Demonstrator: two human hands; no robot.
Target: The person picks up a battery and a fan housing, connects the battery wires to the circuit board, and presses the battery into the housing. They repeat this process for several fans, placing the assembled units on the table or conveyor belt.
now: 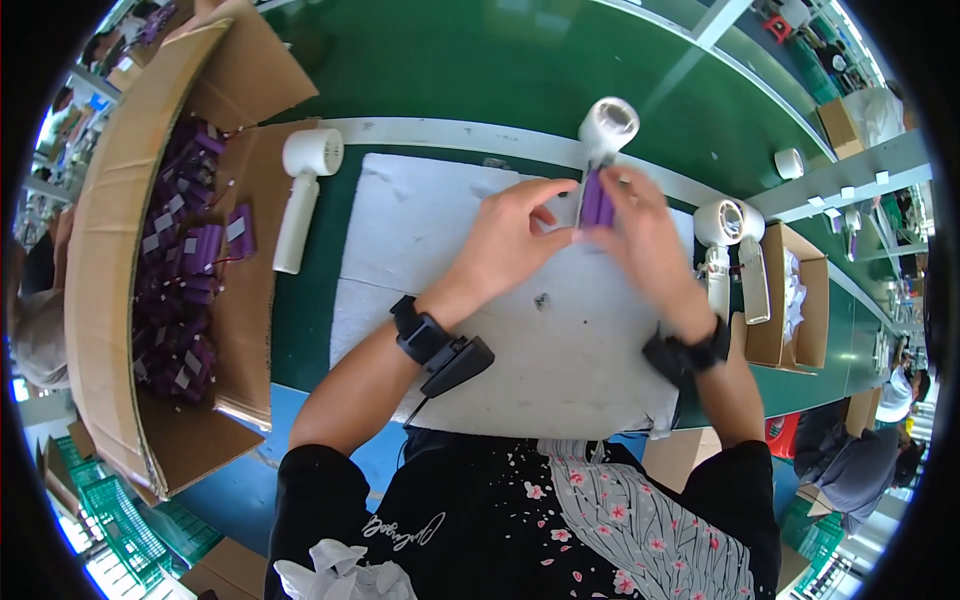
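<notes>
A white handheld fan [608,128] lies at the far edge of the mat, its round head away from me and its handle toward me. A purple battery pack [597,203] sits at the handle, partly covered by fingers. My left hand [505,238] is curled, with thumb and index fingertips at the handle's left edge. My right hand [640,225], smeared by motion, has its fingers closed round the battery pack from the right. How far the pack sits inside the handle is hidden.
At left stands a large cardboard box [100,250] of purple battery packs. Beside it lies another white fan [300,195]. To the right are two more fans [718,235] and a small cardboard box [815,310] holding white pieces. A pale mat [480,350] covers the green bench [450,60].
</notes>
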